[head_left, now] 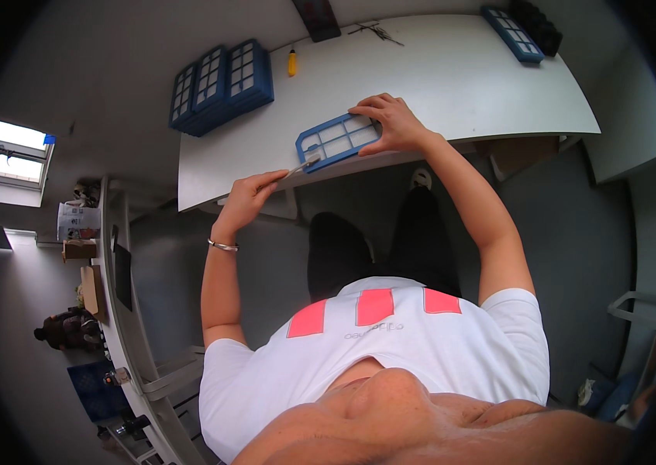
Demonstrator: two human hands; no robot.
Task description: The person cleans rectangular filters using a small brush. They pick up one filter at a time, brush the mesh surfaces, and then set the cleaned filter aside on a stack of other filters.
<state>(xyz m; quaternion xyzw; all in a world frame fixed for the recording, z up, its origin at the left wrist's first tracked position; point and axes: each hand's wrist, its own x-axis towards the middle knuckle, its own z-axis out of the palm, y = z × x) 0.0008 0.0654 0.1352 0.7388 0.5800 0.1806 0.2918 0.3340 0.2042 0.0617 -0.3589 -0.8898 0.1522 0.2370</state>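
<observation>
Left hand (252, 195) pinches tool (311, 161); right hand (399, 126) clasps frame (337, 139).

White tabletop (452, 89) with blue-framed panels at both far corners.
The smooth, pale surface carries three piles of gridded panels (223, 81) side by side at its far left corner. Just right of them lies a yellow-handled tool (292, 63), near the far edge. Thin dark strands (378, 32) lie loosely crossed farther right along that edge, and another blue-framed panel (514, 35) sits at the far right corner, just beside a lumpy black object (537, 27). At the near edge a blue-framed filter (339, 138) overlaps the tabletop; whether it touches the surface cannot be told.
</observation>
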